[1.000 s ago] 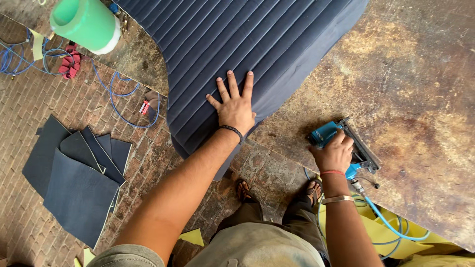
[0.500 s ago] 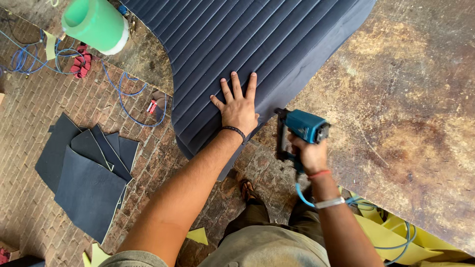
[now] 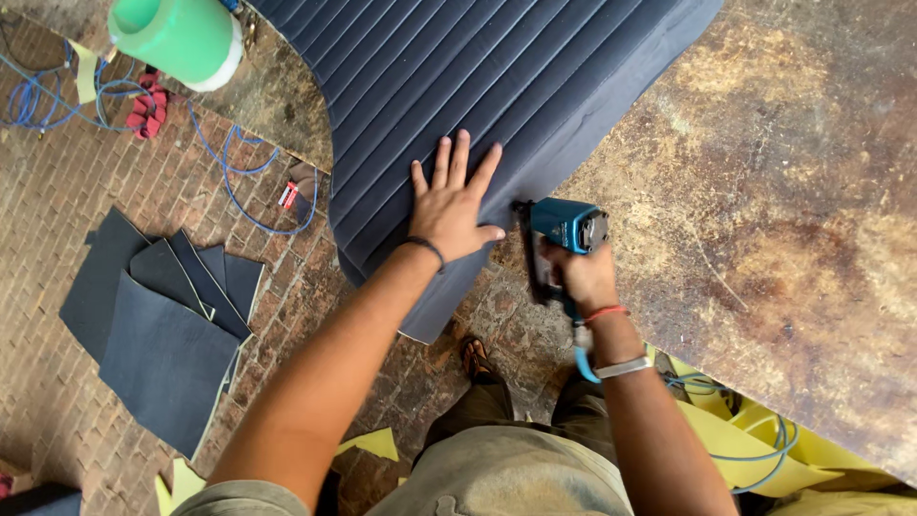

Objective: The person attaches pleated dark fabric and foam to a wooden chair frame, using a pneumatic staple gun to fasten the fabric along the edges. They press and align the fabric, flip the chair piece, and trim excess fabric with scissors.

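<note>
Worktable [image 3: 812,191]: right hand [image 3: 583,277] has brought staple gun [image 3: 564,229] beside left hand [image 3: 457,205].

left hand [image 3: 454,210] flat on ribbed cover [image 3: 497,86], right hand [image 3: 583,277] gripping stapler [image 3: 564,229]

Seen from above, the left hand [image 3: 457,204] lies flat, palm down, fingers spread and pointing away from the body, a dark band at the wrist. The right hand [image 3: 580,278] is closed in a fist-like grip, wrist bent slightly, wearing a red thread and a metal bracelet. Both forearms are bare, extended forward.
</note>
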`<action>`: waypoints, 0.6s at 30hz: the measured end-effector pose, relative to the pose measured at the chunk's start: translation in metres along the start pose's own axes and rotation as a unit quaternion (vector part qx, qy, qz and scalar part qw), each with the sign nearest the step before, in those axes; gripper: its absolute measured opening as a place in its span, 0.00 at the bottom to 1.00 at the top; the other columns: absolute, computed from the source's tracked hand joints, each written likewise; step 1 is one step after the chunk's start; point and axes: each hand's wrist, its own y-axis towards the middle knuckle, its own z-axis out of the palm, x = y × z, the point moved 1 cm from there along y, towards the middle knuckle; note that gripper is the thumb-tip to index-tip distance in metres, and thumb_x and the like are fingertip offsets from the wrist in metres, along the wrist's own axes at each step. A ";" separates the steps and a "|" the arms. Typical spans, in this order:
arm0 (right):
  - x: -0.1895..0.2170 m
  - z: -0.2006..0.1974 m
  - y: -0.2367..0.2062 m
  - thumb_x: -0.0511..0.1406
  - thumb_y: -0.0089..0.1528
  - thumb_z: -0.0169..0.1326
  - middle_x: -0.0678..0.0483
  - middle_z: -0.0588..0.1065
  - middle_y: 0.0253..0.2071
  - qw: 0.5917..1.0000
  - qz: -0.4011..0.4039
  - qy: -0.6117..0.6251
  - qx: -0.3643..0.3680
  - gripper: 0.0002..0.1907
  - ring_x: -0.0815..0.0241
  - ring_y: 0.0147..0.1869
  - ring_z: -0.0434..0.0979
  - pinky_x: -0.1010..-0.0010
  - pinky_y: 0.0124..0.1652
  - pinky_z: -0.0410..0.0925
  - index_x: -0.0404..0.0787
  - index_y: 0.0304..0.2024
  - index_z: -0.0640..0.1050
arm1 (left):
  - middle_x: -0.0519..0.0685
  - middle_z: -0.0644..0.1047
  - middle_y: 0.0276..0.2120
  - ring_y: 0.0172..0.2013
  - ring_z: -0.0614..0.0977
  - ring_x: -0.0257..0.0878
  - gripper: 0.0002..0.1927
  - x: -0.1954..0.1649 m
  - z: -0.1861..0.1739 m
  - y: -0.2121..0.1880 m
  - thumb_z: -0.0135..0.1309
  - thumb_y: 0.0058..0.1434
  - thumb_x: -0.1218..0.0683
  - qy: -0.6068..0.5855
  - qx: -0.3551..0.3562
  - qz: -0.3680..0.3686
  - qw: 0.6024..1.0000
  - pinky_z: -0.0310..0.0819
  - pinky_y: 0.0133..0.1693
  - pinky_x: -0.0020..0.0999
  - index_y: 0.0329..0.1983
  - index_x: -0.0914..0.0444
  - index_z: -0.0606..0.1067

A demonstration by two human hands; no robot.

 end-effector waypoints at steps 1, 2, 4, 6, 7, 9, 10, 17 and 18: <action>-0.005 -0.015 0.009 0.35 0.54 0.66 0.49 0.81 0.29 0.998 0.034 -0.046 0.007 0.13 0.58 0.28 0.79 0.67 0.29 0.71 0.38 0.40 0.82 | 0.59 0.41 0.76 0.75 0.44 0.61 0.53 0.014 0.000 -0.009 0.61 0.55 0.35 -0.008 -0.036 -0.004 0.999 0.37 0.66 0.78 0.78 0.43 0.46; -0.009 -0.032 0.019 0.38 0.54 0.67 0.50 0.81 0.33 0.991 -0.078 -0.108 -0.026 0.17 0.56 0.33 0.81 0.65 0.34 0.73 0.38 0.43 0.82 | 0.56 0.43 0.77 0.76 0.46 0.59 0.46 0.030 0.002 -0.022 0.55 0.63 0.33 -0.013 -0.070 -0.011 0.997 0.37 0.68 0.78 0.79 0.41 0.48; -0.027 -0.048 0.031 0.44 0.55 0.68 0.48 0.81 0.39 0.952 -0.152 -0.259 -0.056 0.21 0.48 0.42 0.83 0.58 0.43 0.74 0.41 0.47 0.83 | 0.53 0.45 0.79 0.76 0.47 0.57 0.37 0.049 0.016 -0.055 0.46 0.70 0.31 -0.003 -0.088 -0.064 0.994 0.36 0.68 0.78 0.79 0.39 0.52; -0.038 -0.062 0.043 0.48 0.50 0.70 0.40 0.79 0.43 0.897 -0.179 -0.387 -0.116 0.30 0.38 0.47 0.80 0.50 0.47 0.72 0.43 0.52 0.83 | 0.51 0.46 0.79 0.77 0.46 0.57 0.34 0.064 0.029 -0.080 0.40 0.71 0.31 0.023 -0.076 -0.147 0.986 0.36 0.67 0.79 0.79 0.38 0.54; -0.041 -0.065 0.044 0.50 0.45 0.72 0.36 0.77 0.46 0.860 -0.233 -0.422 -0.168 0.38 0.34 0.49 0.78 0.47 0.45 0.72 0.43 0.55 0.82 | 0.52 0.46 0.79 0.77 0.46 0.57 0.34 0.070 0.035 -0.089 0.41 0.70 0.31 0.006 -0.065 -0.168 0.984 0.37 0.66 0.78 0.78 0.39 0.54; -0.044 -0.059 0.039 0.47 0.48 0.71 0.38 0.78 0.47 0.840 -0.244 -0.446 -0.189 0.32 0.37 0.50 0.77 0.53 0.48 0.71 0.44 0.53 0.83 | 0.53 0.46 0.78 0.76 0.44 0.58 0.35 0.078 0.047 -0.107 0.44 0.68 0.31 -0.030 -0.046 -0.210 0.976 0.39 0.65 0.74 0.77 0.40 0.55; -0.040 -0.052 0.037 0.45 0.49 0.71 0.39 0.78 0.48 0.828 -0.254 -0.456 -0.205 0.29 0.38 0.51 0.77 0.55 0.50 0.71 0.45 0.52 0.84 | 0.55 0.46 0.78 0.76 0.45 0.61 0.36 0.083 0.050 -0.113 0.45 0.69 0.32 -0.053 -0.091 -0.174 0.979 0.42 0.68 0.68 0.77 0.42 0.55; -0.024 0.108 -0.028 0.41 0.60 0.61 0.45 0.76 0.54 0.959 0.042 0.097 0.264 0.30 0.51 0.56 0.78 0.59 0.55 0.73 0.36 0.62 0.71 | 0.60 0.48 0.78 0.75 0.48 0.66 0.38 0.100 0.061 -0.119 0.54 0.69 0.35 -0.098 -0.196 -0.082 0.972 0.48 0.73 0.55 0.78 0.47 0.57; -0.025 0.126 -0.035 0.40 0.62 0.61 0.42 0.74 0.56 0.936 0.088 0.152 0.305 0.31 0.50 0.58 0.76 0.57 0.57 0.73 0.34 0.63 0.68 | 0.61 0.48 0.78 0.75 0.48 0.67 0.39 0.101 0.061 -0.118 0.55 0.68 0.35 -0.096 -0.203 -0.072 0.972 0.49 0.72 0.56 0.78 0.48 0.57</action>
